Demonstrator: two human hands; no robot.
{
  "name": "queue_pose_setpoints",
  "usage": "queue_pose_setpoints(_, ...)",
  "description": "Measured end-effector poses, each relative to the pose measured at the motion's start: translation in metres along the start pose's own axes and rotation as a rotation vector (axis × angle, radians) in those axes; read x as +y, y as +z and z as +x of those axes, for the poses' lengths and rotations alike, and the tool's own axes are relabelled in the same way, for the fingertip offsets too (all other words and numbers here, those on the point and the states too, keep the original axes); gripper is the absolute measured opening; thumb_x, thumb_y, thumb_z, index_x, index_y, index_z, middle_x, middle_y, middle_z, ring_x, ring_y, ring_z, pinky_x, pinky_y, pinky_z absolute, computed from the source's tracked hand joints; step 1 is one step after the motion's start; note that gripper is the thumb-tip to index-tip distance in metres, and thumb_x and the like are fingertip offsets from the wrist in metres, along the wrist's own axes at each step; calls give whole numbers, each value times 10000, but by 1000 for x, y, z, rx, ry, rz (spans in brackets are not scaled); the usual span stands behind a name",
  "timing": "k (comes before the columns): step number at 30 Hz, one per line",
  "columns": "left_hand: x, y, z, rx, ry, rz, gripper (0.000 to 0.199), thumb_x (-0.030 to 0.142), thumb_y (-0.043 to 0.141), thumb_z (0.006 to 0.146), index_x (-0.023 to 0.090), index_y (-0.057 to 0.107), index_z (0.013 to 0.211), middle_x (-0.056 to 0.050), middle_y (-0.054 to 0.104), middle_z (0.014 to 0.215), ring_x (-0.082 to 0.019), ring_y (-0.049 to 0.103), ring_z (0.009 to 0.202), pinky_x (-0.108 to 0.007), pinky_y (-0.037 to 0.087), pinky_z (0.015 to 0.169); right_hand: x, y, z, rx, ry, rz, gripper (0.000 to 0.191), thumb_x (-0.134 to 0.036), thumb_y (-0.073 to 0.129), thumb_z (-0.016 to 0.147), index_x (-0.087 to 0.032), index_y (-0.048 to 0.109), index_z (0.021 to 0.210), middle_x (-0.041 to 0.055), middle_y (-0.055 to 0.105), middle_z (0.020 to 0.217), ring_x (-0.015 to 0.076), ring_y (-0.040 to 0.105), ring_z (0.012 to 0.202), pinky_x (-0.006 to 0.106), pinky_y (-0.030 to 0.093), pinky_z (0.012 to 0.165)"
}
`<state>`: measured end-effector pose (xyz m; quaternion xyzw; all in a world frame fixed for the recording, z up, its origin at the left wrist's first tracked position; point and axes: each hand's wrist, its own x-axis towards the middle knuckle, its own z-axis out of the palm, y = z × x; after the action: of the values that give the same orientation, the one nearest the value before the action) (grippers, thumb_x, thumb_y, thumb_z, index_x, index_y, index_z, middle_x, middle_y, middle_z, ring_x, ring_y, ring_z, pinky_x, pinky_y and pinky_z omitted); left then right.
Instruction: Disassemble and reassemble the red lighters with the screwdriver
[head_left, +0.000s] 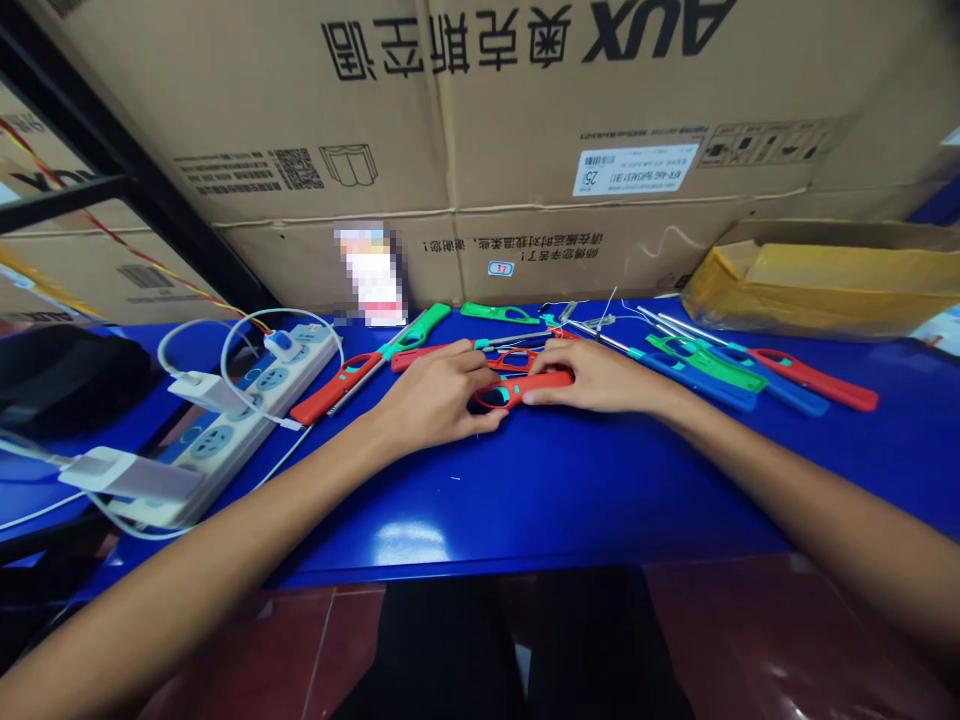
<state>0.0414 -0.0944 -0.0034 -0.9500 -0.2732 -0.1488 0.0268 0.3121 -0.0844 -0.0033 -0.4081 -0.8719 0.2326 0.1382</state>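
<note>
Both hands meet over a red long-nosed lighter (541, 384) in the middle of the blue table. My left hand (442, 395) is closed around its trigger end, near the turquoise parts. With thumb and fingers, my right hand (589, 375) grips the other end of the red handle. Just behind them lie more red lighter parts (517, 358), partly covered by the fingers. A red lighter (427, 357) rests beyond my left hand, partly hidden by it. Behind it is a green handle piece (499, 313), with small metal and wire parts (589, 318) to its right.
Blue, green and red lighters (750, 375) lie on the right; a red one (341, 388) and a green one (429, 322) on the left. A power strip (247, 420) with cables, a phone (371, 277), a taped yellow box (832, 275) and large cartons (487, 130) surround the table (480, 510).
</note>
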Motion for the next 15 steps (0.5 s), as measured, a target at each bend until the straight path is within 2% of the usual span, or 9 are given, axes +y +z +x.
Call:
queue_pose_setpoints(4,0,-2,0,19,29,30,338,449,620,1043,146,770,1028,-107,713,945,-254,600,901,-389,520,854,0,9,3,-34,107,217,463,-667,632,958,-228,774,925,42,750,937,222,649,857,349,440,751)
queue_pose_setpoints(9,1,-1,0,27,28,76,351,457,620,1049,134,756,1028,-114,714,957,-259,598,913,-390,521,851,1,14,5,-30,218,342,480,-687,682,911,-215,755,858,2,662,709,163,543,638,322,351,600)
queue_pose_setpoints(15,0,6,-1,47,-6,64,345,454,626,1045,132,749,1061,-113,713,997,-261,639,945,-413,544,913,0,15,4,7,249,407,452,-675,700,910,-232,730,827,-19,616,578,150,519,552,317,327,558)
